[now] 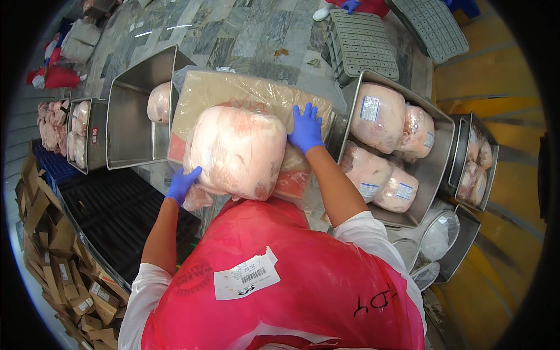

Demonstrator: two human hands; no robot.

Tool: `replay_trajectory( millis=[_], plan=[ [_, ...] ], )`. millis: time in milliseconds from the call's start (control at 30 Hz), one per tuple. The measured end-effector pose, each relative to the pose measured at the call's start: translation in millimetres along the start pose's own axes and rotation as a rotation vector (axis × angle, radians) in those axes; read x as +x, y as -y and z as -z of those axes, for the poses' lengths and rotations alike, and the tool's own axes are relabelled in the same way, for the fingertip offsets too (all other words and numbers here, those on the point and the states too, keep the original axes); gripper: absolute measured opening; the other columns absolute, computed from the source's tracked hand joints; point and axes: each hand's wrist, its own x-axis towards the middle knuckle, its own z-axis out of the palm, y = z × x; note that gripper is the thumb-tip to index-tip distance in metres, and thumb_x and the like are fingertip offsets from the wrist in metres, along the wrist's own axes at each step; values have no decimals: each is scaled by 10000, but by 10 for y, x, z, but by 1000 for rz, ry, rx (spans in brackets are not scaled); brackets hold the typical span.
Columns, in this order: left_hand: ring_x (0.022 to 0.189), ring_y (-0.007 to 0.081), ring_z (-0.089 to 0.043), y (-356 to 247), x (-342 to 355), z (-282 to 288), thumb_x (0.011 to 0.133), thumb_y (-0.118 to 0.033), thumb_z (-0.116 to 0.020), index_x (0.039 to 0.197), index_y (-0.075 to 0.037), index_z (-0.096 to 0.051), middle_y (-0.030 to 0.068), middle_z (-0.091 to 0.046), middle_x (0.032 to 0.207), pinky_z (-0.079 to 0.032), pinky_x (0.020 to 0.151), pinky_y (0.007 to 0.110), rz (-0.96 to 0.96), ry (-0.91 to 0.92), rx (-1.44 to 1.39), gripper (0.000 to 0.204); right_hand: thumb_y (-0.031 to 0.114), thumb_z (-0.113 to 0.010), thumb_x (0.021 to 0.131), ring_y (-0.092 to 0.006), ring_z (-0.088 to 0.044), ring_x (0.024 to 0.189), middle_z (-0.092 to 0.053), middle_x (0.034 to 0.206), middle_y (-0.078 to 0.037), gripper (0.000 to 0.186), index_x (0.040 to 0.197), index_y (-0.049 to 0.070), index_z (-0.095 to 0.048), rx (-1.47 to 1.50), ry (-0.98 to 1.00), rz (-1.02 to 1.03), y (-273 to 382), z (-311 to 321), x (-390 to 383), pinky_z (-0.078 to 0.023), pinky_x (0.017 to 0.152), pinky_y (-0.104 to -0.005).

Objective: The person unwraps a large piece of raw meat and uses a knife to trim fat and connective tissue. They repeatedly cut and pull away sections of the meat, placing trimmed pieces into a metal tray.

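A large pale piece of meat (238, 151) in clear plastic wrap rests on a plastic-covered cardboard box (201, 93) in front of me. My left hand (182, 184), in a blue glove, grips the meat's lower left edge by the wrap; its thumb lies on top, and the other fingers are partly hidden. Beneath that hand a loose fold of plastic (197, 199) hangs over the box edge. My right hand (307, 128), also gloved in blue, lies flat with fingers spread on the box cover, just right of the meat.
To the right, a metal tub (429, 201) holds several wrapped, labelled pieces of meat. A deep metal tub (131, 105) on the left has one piece inside. Black crates (116, 204) and flattened cardboard (73, 286) lie lower left. Grey crates (363, 44) stand beyond, near another person's gloved hand (350, 6).
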Motion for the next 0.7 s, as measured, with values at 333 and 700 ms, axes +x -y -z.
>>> replay_trajectory(
  millis=[333, 700],
  plan=[
    [1080, 250, -656, 59, 39, -67, 841, -326, -820, 1365, 60, -547, 166, -660, 1246, -523, 942, 367, -54, -40, -85, 705, 483, -772, 796, -489, -187, 1502, -186, 1632, -284, 995, 1587, 129, -284, 38, 4, 23, -90, -54, 5, -234, 1180, -620],
    [986, 220, -684, 254, 218, -84, 813, -346, -835, 1262, 62, -619, 159, -713, 1133, -545, 866, 360, -175, -43, -30, 643, 590, -796, 724, -473, -169, 1509, -152, 1629, -309, 1148, 1586, 66, -249, 133, 101, -262, 153, -144, -1271, -237, 1181, -611]
  ],
)
